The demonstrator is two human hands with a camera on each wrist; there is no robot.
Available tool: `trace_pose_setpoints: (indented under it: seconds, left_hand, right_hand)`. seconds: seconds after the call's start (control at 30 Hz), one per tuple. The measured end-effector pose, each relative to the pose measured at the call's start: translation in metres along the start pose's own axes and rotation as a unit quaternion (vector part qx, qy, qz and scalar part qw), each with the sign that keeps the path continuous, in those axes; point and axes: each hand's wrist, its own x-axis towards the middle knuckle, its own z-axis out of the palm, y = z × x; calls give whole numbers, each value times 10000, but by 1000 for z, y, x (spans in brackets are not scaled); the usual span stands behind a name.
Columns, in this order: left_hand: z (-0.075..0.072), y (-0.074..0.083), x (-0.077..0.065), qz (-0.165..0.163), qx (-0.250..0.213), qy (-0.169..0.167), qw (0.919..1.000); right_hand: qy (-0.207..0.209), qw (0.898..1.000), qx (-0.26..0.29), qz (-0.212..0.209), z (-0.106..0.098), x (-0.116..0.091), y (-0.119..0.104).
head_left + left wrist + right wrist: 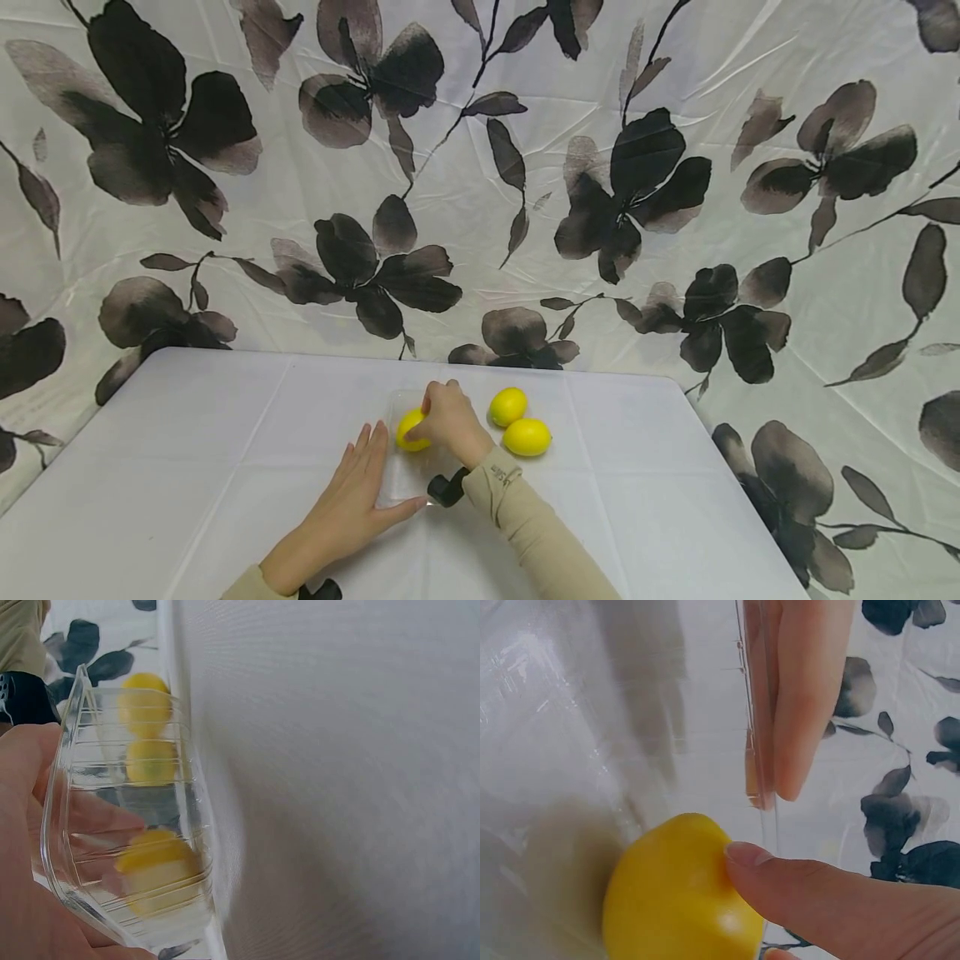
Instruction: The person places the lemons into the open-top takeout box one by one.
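Observation:
A clear plastic container [405, 487] stands on the white-covered table, one yellow lemon [408, 432] inside toward its far end. My right hand [453, 423] reaches over the container and grips that lemon; in the right wrist view the thumb [810, 892] presses on the lemon's side [679, 892]. Along the container's left side lies my left hand [345, 508], its fingers straight and the thumb spread across the near edge. The left wrist view shows this hand against the container's rim [52, 840].
Two more lemons, one farther back [508, 407] and one nearer [527, 437], lie on the table to the right of the container. Behind the table [150, 500] hangs a white cloth with dark flowers [622, 200].

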Motion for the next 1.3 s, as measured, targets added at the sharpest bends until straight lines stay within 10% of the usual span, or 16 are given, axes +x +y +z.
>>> trace_pose_setpoints:
  seconds: [0.7,1.3]
  left_hand:
    - [-1,-1,-2,-13,-18,5,10000]
    - [1,0,0,-18,35,-21,10000]
  right_hand:
    - [104,9997,141,-142,-20,-14,8]
    - [1276,9827,1336,-147,-49,-40,54]
